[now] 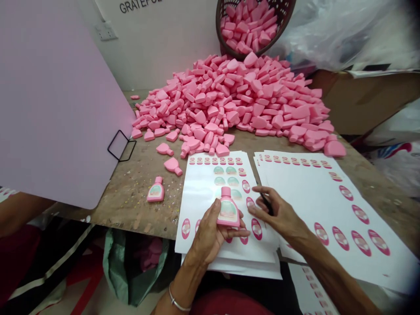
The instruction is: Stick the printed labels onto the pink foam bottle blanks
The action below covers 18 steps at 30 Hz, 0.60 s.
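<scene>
My left hand (208,236) grips a small pink bottle (227,221) upright, with a pale green and peach label on its front. Between the fingers of my right hand (278,214) is a slim black tool (267,204); its exact kind is unclear. That hand is just right of the bottle, over the edge of a white sticker sheet (198,188). Green-and-peach labels and pink oval stickers remain on this sheet, partly covered by my hands. Another pink bottle (155,191), bearing a similar label, stands or lies to the left on the wooden table (131,201).
A large heap of pink bottles (229,96) spreads across the back, below a tipped brown basket (219,33). More sticker sheets (302,188) lie right. A pink panel (59,96) with a black wire stand (121,146) is left; a person's arm (22,210) shows beneath. A green sack (114,271) hangs below.
</scene>
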### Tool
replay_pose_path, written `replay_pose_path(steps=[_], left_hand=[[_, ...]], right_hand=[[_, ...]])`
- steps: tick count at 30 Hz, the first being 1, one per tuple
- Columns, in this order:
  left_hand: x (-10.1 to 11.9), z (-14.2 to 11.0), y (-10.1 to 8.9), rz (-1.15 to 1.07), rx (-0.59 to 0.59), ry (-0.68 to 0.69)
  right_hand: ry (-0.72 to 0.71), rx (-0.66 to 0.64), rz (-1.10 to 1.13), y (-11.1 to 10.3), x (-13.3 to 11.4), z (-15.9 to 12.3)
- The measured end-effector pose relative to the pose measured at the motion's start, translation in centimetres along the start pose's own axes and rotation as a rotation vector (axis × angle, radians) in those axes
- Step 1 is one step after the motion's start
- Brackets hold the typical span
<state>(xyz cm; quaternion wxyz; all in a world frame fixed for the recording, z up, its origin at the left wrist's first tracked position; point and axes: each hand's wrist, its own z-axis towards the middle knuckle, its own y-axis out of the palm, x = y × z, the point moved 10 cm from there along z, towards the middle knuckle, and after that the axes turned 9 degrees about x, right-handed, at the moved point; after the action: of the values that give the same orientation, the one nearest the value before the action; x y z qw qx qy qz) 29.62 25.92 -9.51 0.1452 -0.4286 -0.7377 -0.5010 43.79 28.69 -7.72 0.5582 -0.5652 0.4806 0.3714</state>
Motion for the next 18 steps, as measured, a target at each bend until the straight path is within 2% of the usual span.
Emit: replay_pose_path(steps=[2,4,5,7,9,11,12,15,16,18], left_hand=[[0.9,-0.3,-0.9,0.074,-0.004,0.039],[2.8,-0.4,-3.2,0.211,0.068,0.136],[4.1,-0.4,-5.0,0.311,0.152,0.207],[7.8,-0.7,-9.4,0.549,0.405,0.382],[11.7,-1.3,-13.0,0.801,0.623,0.538],[14.6,-1.3,-15.3,1.049,0.757,0.604],[15.7,-1.1,-16.2,1.167,0.815,0.595],[18.2,-1.6,-17.6,1.444,0.987,0.551],[19.1,-2.2,-17.3,1.495,1.056,0.592],[20.3,-3.8,-15.4,1.495,1.155,0.784]], right_hand=[[-0.059,0.049,-0.064,-1.4,-0.8,1.3],[-0.115,0.057,-0.145,-1.5,-1.7,3.1],[-0.149,0.05,-0.193,-1.0,-2.1,4.2],[-0.235,0.051,-0.326,0.5,-3.0,7.1],[-0.313,0.104,-0.477,2.0,-3.9,10.4],[-0.337,0.207,-0.578,2.8,-4.7,13.7],[-0.34,0.254,-0.613,3.2,-5.2,15.1],[-0.361,0.324,-0.683,4.4,-6.5,17.8],[-0.366,0.329,-0.702,4.7,-6.8,18.2],[-0.36,0.339,-0.736,4.8,-7.1,18.1]])
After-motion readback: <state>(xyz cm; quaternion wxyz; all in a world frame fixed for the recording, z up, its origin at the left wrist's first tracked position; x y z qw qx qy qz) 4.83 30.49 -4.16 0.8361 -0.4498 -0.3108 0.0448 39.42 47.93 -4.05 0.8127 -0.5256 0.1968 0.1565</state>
